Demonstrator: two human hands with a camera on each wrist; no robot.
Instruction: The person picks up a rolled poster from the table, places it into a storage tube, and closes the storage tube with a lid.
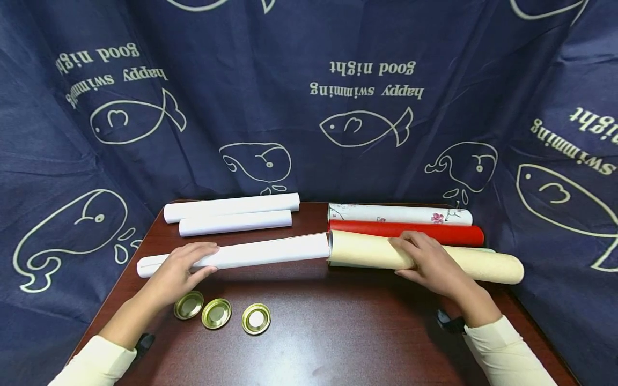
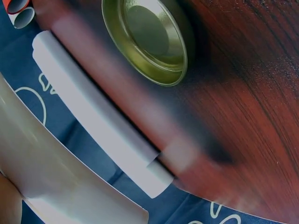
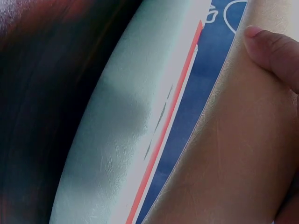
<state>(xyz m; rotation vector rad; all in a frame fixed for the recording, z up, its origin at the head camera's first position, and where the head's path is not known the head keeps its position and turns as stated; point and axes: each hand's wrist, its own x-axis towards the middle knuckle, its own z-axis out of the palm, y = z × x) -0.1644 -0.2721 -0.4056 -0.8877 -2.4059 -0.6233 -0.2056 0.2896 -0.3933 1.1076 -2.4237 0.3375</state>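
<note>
My left hand point(image 1: 179, 272) grips a long white paper roll point(image 1: 270, 253) near its left end, thumb in front and fingers over the top. In the left wrist view this roll point(image 2: 70, 158) crosses the lower left corner. With my right hand point(image 1: 432, 264) I hold a thicker cream paper roll point(image 1: 362, 250) around its middle; the thumb point(image 3: 273, 49) lies along its surface in the right wrist view. The white roll's right end meets the cream roll's left end in the head view. A pale green roll point(image 3: 107, 116) lies beneath the cream one, mostly hidden in the head view.
Two white rolls point(image 1: 232, 206) lie at the back left of the brown table point(image 1: 318, 321). A red roll point(image 1: 454, 234) and a white flower-patterned roll point(image 1: 405, 213) lie back right. Three gold lids point(image 1: 256, 319) sit at the front left. A blue printed cloth point(image 1: 289, 107) hangs behind.
</note>
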